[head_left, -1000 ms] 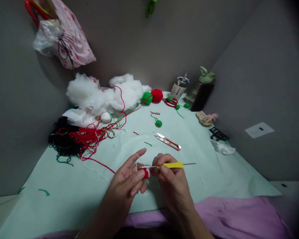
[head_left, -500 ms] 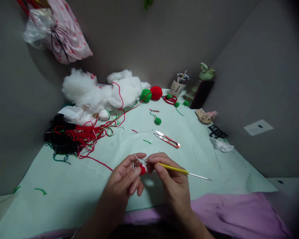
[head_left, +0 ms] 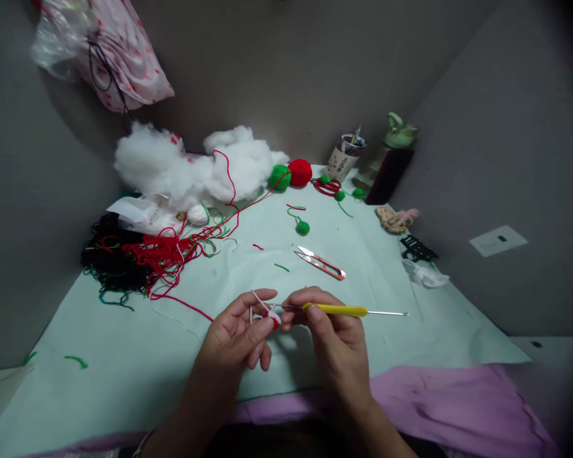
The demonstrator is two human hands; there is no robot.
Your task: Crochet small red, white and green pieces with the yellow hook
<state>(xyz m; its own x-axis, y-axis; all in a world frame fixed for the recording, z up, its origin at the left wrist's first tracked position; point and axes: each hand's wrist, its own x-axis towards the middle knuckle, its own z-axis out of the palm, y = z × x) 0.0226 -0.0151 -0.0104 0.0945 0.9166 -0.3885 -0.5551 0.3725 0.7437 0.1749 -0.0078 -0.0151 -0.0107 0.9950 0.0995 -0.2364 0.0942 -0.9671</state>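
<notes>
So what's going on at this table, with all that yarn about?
A person is handling a small piece of yarn work. The left hand pinches the red-and-white piece, with white yarn running over its index finger. The right hand holds a yellow-handled hook, its near tip close to the piece; whether it is through a stitch is too small to tell. Beyond the hands lie orange-handled snips, with a red yarn tangle off to the left.

A small red-and-white crocheted yarn piece (head_left: 274, 319) sits at the frame's lower centre, a yellow-handled metal crochet hook (head_left: 341, 310) extending nearly level rightward from beside it.
</notes>
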